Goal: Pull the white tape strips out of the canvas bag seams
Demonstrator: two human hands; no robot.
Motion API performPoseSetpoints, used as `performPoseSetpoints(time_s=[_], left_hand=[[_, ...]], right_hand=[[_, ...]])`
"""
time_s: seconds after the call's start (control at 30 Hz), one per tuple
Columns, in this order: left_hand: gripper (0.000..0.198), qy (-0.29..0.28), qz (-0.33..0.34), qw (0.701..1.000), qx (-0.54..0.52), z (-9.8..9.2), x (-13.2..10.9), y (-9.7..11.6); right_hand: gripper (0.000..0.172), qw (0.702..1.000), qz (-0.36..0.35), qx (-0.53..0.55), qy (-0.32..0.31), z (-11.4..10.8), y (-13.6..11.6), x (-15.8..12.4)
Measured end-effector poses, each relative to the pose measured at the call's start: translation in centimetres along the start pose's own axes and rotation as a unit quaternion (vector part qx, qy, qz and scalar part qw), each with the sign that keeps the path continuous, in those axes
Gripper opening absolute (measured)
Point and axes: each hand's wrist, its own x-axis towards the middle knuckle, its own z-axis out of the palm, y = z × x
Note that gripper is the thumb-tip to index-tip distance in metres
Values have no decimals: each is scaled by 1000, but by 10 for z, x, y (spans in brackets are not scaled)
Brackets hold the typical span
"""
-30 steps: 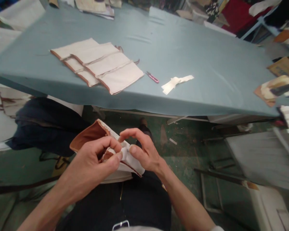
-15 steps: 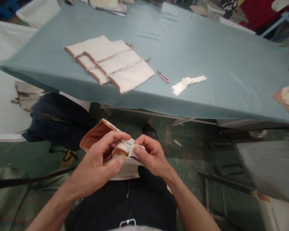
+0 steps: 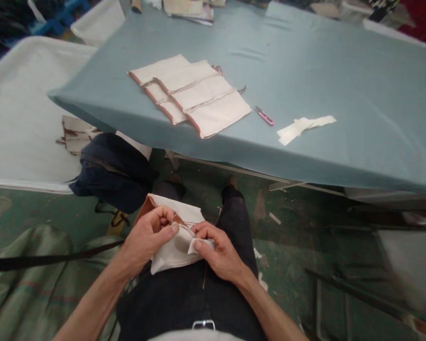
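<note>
Over my lap I hold a cream fabric piece with brown lining (image 3: 165,258), like the sewn pieces on the table. My left hand (image 3: 151,234) pinches its edge between thumb and fingers, close to a brown strip. My right hand (image 3: 218,248) grips the same fabric, with a small white flap (image 3: 194,246) under the thumb. The brown side shows at the upper left corner. What lies under my right fingers is hidden.
On the blue-green table (image 3: 323,85) lie stacked cream fabric pieces with brown edging (image 3: 202,92), pink thread snips (image 3: 264,116) and pale strips (image 3: 303,127). A dark blue bag (image 3: 110,166) sits left, by a white-covered surface (image 3: 24,118). A metal frame (image 3: 355,293) stands at right.
The view has swung left, so the table things appear further right. The fabric has been turned and opened out, showing more of its cream side. My left fingers have closed on its edge.
</note>
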Motion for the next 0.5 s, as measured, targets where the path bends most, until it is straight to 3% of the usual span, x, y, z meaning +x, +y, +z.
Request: performPoseSetpoints(time_s=[0.07,0.27,0.5], left_hand=[[41,15,-16,999,42,-3,-5,-8],[39,65,46,973,217,-9,-26,-26],[38,-11,84,952,292,-13,-39,-20]], right_hand=[[39,1000,14,-2,-4,9,7,-5],[35,998,42,-28,-49,13,13,-9],[29,992,111,-61,-15,8,6,-5]])
